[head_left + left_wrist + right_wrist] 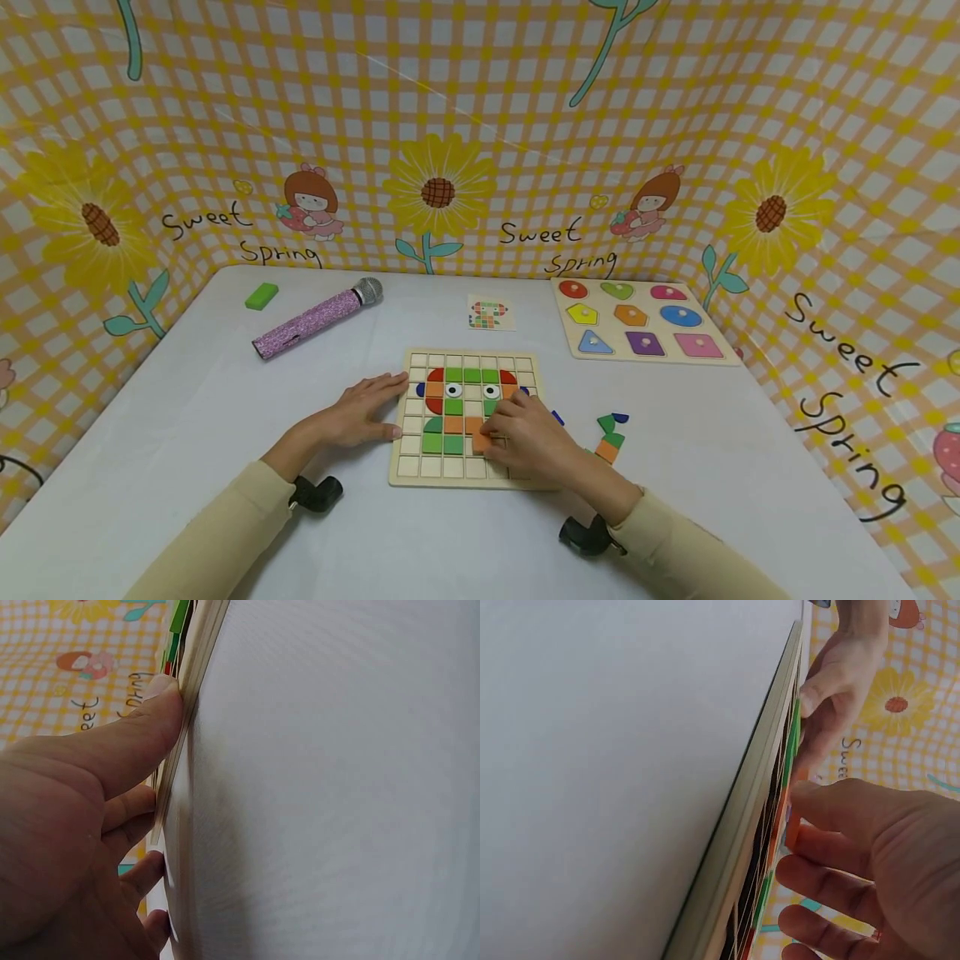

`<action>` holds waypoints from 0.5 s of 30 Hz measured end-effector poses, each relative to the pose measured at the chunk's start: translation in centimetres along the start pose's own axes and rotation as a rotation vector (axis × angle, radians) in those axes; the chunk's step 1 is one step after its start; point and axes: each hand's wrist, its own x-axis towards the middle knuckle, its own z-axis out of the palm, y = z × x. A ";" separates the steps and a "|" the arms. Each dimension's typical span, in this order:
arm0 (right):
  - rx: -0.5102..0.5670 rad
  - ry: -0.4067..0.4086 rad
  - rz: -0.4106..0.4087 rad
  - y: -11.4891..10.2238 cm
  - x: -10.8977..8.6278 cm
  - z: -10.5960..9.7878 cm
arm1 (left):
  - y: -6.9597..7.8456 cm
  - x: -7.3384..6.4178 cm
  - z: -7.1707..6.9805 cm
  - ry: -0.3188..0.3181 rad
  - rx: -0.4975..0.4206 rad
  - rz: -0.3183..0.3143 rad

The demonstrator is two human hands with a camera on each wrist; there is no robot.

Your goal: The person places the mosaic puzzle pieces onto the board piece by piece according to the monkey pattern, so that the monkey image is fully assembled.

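A wooden grid board (409, 467) lies on the table, with red, orange, green and blue pieces and two eye tiles forming a face pattern. My left hand (356, 414) rests at the board's left side, thumb and fingertips touching its edge. Over the lower right part of the pattern, my right hand (532, 437) pinches an orange square tile (793, 831) between thumb and index finger. Its other fingers extend beside the board in the right wrist view. The hand covers part of the board's right side.
Loose pieces (609, 448) in orange, green and blue lie right of the board. Behind it are a small pattern card (491, 313) and a knobbed shape puzzle (645, 321). A pink glittery microphone (315, 321) and a green block (262, 296) lie at back left.
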 end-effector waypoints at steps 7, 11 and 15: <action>-0.016 -0.012 -0.023 -0.5 0.4 0.2 | -0.1 0.0 0.0 0.004 0.004 0.007; -0.044 -0.017 -0.027 -0.6 0.4 0.3 | -0.1 0.0 0.0 0.005 -0.001 0.008; -0.050 -0.025 -0.023 -0.7 0.5 0.3 | -0.1 0.0 0.1 0.004 -0.005 0.001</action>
